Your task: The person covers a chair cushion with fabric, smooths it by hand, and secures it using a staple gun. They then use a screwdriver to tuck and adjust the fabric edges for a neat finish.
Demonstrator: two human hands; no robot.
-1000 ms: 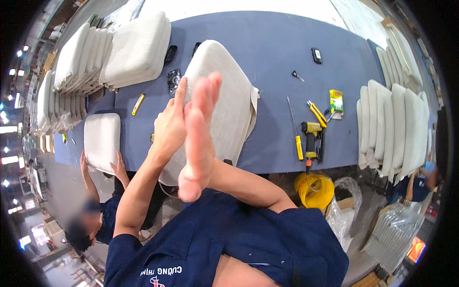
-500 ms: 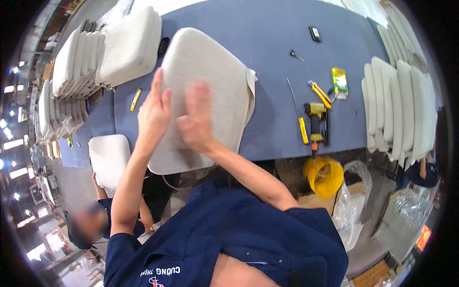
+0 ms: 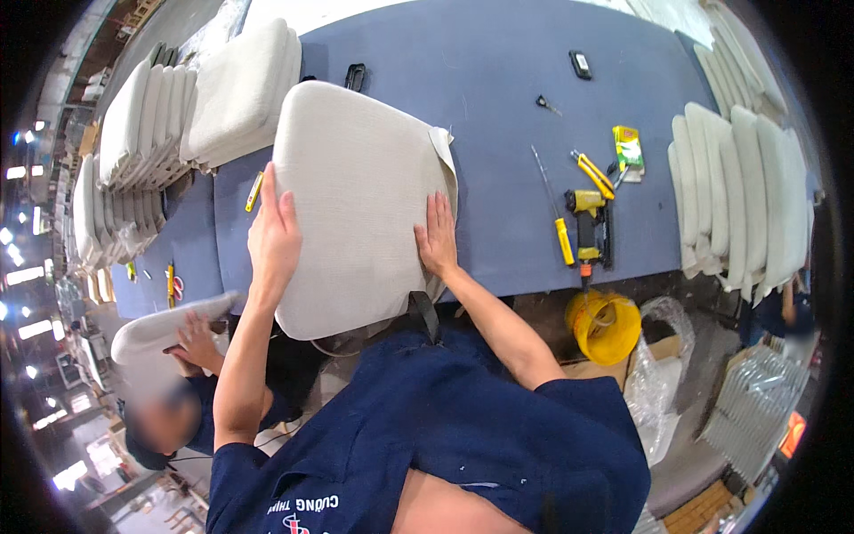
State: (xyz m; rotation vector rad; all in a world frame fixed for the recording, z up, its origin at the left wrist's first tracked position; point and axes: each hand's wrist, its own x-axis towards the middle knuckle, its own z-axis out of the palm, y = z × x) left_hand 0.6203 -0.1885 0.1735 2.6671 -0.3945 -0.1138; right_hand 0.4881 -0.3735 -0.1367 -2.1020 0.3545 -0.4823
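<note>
A large off-white fabric seat cushion [image 3: 356,196] lies in front of me, its near end reaching past the table edge. My left hand [image 3: 274,240] grips its left edge, thumb on the top face and index finger stretched along the side; the other fingers are mostly hidden. Flat on the cushion's right edge rests my right hand [image 3: 438,236], fingers extended. A loose fabric flap [image 3: 443,147] sticks out at the far right corner. Close to my left fingertips is a yellow cutter [image 3: 254,191]. A dark strap [image 3: 424,316] shows at the cushion's near edge.
Right on the blue table [image 3: 498,98] are a yellow-handled screwdriver [image 3: 563,240], a staple gun [image 3: 587,222], yellow pliers [image 3: 594,175] and a small box [image 3: 628,147]. Cushion stacks [image 3: 236,98] flank both sides. A yellow bucket [image 3: 605,329] hangs below. A co-worker [image 3: 169,414] handles another cushion at left.
The cushion has shifted left and nearer to me, uncovering a black case behind it. My right hand has moved from above its middle to its right edge. The co-worker's cushion has tilted.
</note>
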